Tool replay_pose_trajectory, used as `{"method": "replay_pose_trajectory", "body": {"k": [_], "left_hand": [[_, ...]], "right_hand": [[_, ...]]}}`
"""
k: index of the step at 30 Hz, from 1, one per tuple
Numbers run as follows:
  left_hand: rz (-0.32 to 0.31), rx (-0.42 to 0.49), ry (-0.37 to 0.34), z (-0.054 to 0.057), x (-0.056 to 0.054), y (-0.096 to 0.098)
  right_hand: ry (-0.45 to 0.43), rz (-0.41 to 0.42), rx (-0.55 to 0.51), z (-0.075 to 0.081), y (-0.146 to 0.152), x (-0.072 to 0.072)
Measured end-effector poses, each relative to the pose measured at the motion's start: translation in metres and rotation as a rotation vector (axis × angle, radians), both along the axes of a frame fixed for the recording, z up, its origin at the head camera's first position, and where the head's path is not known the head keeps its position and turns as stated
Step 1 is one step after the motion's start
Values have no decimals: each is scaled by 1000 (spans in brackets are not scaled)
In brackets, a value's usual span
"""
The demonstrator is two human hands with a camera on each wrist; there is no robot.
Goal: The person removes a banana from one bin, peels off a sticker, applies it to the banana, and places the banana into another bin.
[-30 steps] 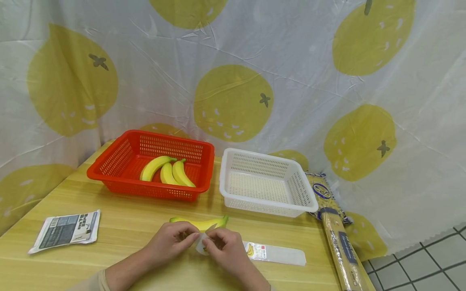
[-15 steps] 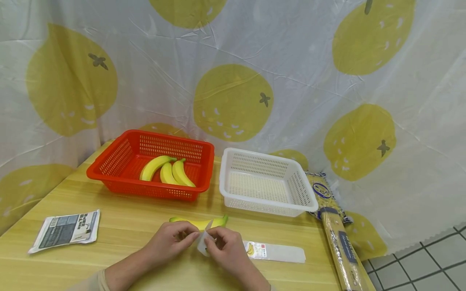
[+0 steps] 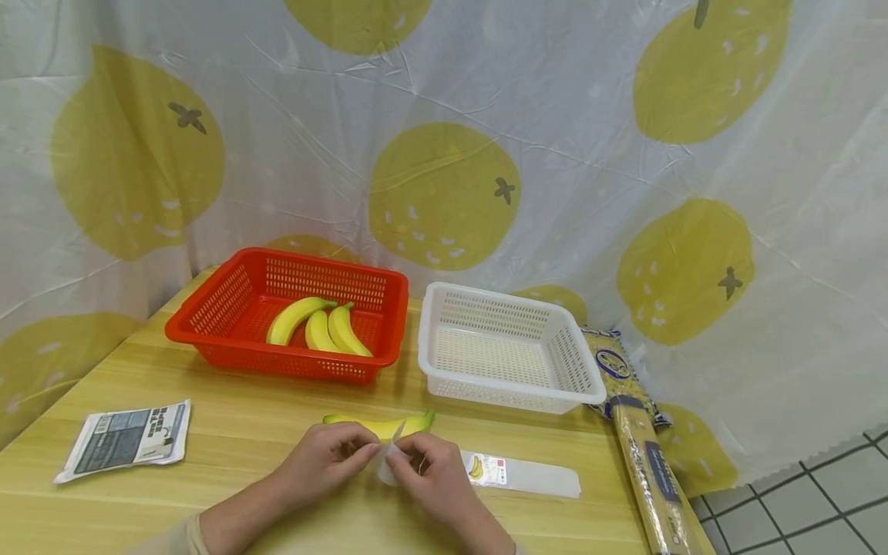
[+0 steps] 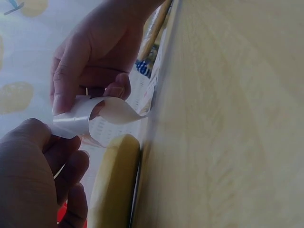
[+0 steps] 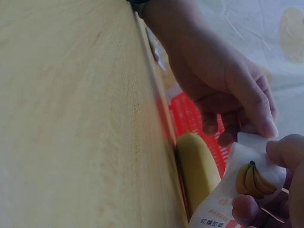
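Note:
A white strip of labels printed with bananas (image 3: 534, 478) lies partly flat on the table, and its near end curls up between both hands. My left hand (image 3: 326, 459) pinches the tip of the curled end between thumb and index finger, plain in the left wrist view. From the other side my right hand (image 3: 438, 472) pinches the strip, thumb close to the left fingertips. In the right wrist view the label (image 5: 256, 180) bends round the right fingers, its banana picture facing the camera. A yellow banana (image 3: 416, 423) lies on the table just beyond the hands, partly hidden by them.
A red basket (image 3: 277, 354) at the back left holds 3 bananas (image 3: 294, 320). Beside it stands a white basket (image 3: 506, 395). A flat printed packet (image 3: 128, 443) lies at left. A blue-marked bag (image 3: 613, 366) and a long clear-wrapped package (image 3: 652, 478) line the right edge.
The strip's flat end has shifted slightly left and up. Its curled end has turned a little between the fingertips. Both hands stay almost in place.

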State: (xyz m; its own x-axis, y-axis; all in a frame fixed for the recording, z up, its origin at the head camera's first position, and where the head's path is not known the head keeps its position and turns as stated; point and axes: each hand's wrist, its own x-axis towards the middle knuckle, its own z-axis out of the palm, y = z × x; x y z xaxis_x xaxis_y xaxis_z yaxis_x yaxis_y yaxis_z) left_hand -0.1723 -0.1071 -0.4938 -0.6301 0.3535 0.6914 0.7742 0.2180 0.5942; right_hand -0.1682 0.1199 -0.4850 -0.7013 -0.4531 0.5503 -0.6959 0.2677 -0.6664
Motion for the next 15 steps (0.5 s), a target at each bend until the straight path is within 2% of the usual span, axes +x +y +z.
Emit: {"method": "replay_pose_trajectory", "body": {"k": [15], "left_hand": [[1,-4,-9,-1,0,-1]], "right_hand": [[0,-14,13,-1,0,0]]}}
